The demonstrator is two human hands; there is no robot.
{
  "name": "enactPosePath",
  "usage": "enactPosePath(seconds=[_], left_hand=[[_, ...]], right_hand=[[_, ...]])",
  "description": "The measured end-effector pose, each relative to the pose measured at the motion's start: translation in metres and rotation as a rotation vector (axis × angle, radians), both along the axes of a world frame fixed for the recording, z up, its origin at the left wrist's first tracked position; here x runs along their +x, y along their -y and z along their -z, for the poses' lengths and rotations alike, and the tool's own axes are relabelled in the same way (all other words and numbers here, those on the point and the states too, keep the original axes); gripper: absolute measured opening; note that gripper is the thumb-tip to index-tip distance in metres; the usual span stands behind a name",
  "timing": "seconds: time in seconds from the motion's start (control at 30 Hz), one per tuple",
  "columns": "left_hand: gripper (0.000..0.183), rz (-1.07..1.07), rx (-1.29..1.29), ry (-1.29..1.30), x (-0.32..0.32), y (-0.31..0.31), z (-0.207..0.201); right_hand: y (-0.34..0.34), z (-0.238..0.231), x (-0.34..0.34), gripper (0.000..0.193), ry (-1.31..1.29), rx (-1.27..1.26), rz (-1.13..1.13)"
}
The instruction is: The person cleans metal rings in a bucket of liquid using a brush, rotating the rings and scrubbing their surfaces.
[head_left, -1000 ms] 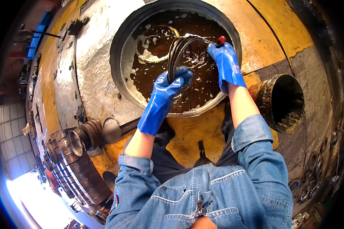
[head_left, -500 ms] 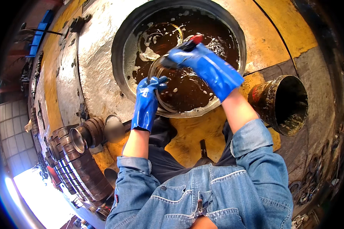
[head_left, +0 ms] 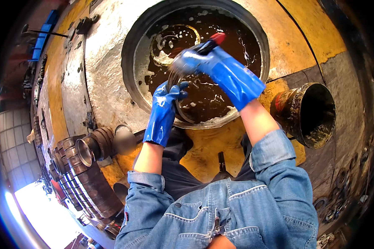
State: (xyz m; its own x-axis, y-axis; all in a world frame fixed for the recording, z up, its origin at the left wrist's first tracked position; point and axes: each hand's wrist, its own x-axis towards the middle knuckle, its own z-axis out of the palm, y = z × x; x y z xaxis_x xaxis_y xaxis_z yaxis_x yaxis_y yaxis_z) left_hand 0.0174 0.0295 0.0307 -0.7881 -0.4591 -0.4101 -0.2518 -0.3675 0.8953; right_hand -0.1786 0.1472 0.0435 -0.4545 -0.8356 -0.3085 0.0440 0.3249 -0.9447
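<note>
In my left hand (head_left: 164, 103), gloved in blue, a thin metal ring (head_left: 182, 114) is gripped on its near left side; its lower part hangs at the near rim of a round dark basin (head_left: 131, 62). My right hand (head_left: 195, 60), in a matching blue glove, is closed round a black-handled brush (head_left: 217, 39) with a red end. The brush head is blurred and mostly hidden against the ring's upper edge. Brown, foamy liquid (head_left: 232, 45) fills the basin. Another ring (head_left: 196, 35) lies partly sunk toward its far left.
At the right, a grimy open metal bucket (head_left: 286, 106) lies tilted, its mouth facing right. Rows of stacked metal rings (head_left: 87, 182) stand at the lower left. More loose rings (head_left: 340, 178) lie at the far right. Worn yellow and grey floor plates (head_left: 104, 54) surround the basin.
My left hand has shifted slightly right, tilting the ring more edge-on. My right hand has moved a little with the brush, whose red end now points farther up and right.
</note>
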Motion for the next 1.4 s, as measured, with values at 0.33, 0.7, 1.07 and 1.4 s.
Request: enactPosePath(seconds=[0.33, 0.7, 1.07, 1.4], left_hand=[[0.043, 0.061, -0.024, -0.007, 0.0, -0.002, -0.007], [0.046, 0.301, 0.265, -0.103, -0.028, -0.028, -0.014], [0.054, 0.329, 0.534, -0.068, -0.029, 0.004, 0.02], [0.033, -0.01, -0.065, 0.02, 0.007, 0.009, 0.011]], right_hand=[[-0.017, 0.022, -0.01, 0.041, -0.133, 0.223, 0.302], [-0.069, 0.027, -0.031, 0.046, -0.15, 0.305, 0.625], [-0.101, 0.063, -0.055, 0.047, -0.261, 0.364, 0.555], [-0.007, -0.019, 0.021, 0.037, -0.124, -0.071, -0.046]])
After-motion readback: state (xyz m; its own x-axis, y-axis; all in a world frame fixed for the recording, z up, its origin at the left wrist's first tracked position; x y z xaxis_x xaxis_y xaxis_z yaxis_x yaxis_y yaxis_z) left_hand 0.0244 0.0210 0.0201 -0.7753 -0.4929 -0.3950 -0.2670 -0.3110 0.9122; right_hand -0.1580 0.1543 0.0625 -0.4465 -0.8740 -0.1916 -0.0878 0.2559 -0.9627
